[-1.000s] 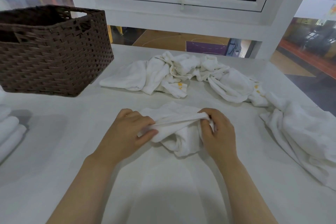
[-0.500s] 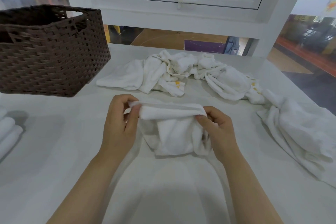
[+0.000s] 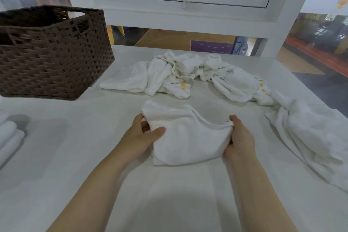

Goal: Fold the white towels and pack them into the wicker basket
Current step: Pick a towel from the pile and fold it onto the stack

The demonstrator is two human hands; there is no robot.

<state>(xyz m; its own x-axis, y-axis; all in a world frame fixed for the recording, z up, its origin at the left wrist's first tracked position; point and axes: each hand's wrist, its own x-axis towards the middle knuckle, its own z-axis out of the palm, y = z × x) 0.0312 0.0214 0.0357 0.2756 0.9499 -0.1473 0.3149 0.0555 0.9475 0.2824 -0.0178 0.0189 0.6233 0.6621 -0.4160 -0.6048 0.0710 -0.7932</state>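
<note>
We pinch the half-folded towel (image 3: pixel 188 135) with left hand (image 3: pixel 140 137) and right hand (image 3: pixel 239 139), right of the wicker basket (image 3: pixel 52 52); its loose top edge could sag, skewing the fold.

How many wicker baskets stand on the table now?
1. The wicker basket stands at the far left of the table, apart from the towels. Its inside is not visible.

We see towel (image 3: pixel 185 137) near centre on worktop (image 3: pixel 94 156), left hand (image 3: pixel 140 137) and right hand (image 3: pixel 239 141) at its sides. Basket (image 3: pixel 54 58) far left. Towel heap (image 3: pixel 188 75) behind; another towel (image 3: pixel 310 137) right; folded stack (image 3: pixel 9 137) left edge.
</note>
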